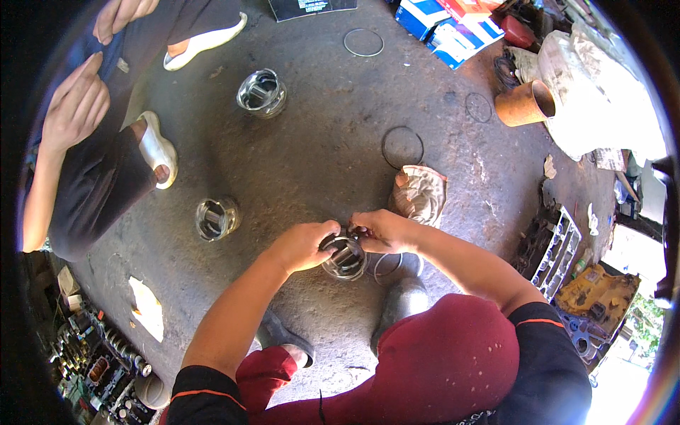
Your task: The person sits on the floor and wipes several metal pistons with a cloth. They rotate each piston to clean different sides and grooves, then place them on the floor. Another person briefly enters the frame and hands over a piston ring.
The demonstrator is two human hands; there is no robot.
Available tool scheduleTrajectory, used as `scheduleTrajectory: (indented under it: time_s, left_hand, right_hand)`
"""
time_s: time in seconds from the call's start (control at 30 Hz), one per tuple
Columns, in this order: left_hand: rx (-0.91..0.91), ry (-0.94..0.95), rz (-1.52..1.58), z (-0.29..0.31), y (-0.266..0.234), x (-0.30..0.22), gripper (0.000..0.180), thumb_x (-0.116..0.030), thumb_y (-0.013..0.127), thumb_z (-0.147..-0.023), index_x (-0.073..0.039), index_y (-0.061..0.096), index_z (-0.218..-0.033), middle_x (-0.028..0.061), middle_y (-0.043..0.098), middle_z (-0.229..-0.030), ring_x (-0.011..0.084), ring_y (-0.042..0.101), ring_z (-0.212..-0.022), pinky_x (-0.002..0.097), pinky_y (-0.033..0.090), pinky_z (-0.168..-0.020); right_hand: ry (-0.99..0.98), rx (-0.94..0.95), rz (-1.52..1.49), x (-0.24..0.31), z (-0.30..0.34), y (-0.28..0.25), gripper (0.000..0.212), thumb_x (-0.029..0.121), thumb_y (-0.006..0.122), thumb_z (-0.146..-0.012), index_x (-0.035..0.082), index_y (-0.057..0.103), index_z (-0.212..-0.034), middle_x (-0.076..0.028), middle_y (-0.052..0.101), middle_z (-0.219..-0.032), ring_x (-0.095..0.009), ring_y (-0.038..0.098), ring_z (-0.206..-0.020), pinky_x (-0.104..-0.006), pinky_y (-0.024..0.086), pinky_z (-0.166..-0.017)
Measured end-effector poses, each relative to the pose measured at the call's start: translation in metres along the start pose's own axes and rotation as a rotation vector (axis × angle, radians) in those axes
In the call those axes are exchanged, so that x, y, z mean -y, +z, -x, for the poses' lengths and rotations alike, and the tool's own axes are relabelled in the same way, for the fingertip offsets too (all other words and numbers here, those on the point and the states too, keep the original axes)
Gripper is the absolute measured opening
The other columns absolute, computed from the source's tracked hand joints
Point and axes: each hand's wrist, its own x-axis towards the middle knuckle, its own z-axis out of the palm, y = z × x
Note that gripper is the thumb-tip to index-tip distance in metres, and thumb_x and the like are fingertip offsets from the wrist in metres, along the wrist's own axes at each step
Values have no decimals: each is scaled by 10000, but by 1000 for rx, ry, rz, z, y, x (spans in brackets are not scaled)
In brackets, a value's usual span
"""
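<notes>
Between my hands, low over the floor in front of my feet, is a shiny metal piston (345, 261) with its hollow side facing up. My left hand (306, 246) grips its left edge, thumb toward the rim. At the upper right of the rim my right hand (386, 231) is closed, its fingertips pressed against the piston; whether a thin ring is pinched there is too small to tell. Thin metal rings (387, 265) lie right beside the piston, below my right wrist. A crumpled beige cloth (421, 195) lies just beyond my right forearm.
Two more pistons (217, 218) (261, 93) stand on the floor to the left and farther off. Loose rings (402, 147) lie ahead. Another person's hand (76, 106) and shoes are at upper left. Boxes (464, 39), a rusty cylinder sleeve (525, 104) and engine parts (556, 255) line the right.
</notes>
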Motion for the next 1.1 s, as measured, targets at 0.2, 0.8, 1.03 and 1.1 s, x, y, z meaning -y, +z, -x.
scheduleTrajectory:
  time_s: [0.2, 0.8, 1.03, 1.1]
  left_hand:
    - [11, -38, -9, 6, -10, -15, 430, -221, 792, -889, -108, 598, -1256, 164, 734, -1108, 398, 720, -978, 478, 578, -841]
    - [-642, -287, -50, 15, 23, -71, 1111, -482, 954, -675, -24, 414, -1530, 284, 513, -1429, 464, 537, -1298, 525, 456, -1101]
    - [-523, -406, -238, 1, 83, -90, 1146, -312, 982, -582, -64, 386, -1528, 299, 414, -1448, 510, 527, -1267, 536, 485, -1062]
    - [-448, -408, -159, 2, 76, -78, 1105, -264, 962, -584, -71, 401, -1517, 290, 404, -1455, 511, 528, -1261, 534, 492, -1051]
  right_hand:
    - [38, 3, -26, 22, 7, -1, 313, 97, 696, -847, 18, 587, -1130, -187, 649, -810, -362, 677, -751, -441, 515, -686]
    - [153, -451, 770, 6, 50, 2, 314, 273, 745, -880, 80, 663, -1114, -125, 633, -1087, -336, 598, -1103, -458, 499, -939]
    - [72, -407, 809, -11, 77, 32, 279, 244, 686, -883, 138, 702, -1141, -92, 612, -1143, -317, 568, -1159, -451, 477, -978]
    - [85, -389, 923, -17, 80, 33, 294, 232, 619, -910, 182, 716, -1183, -63, 604, -1176, -283, 544, -1201, -427, 451, -1008]
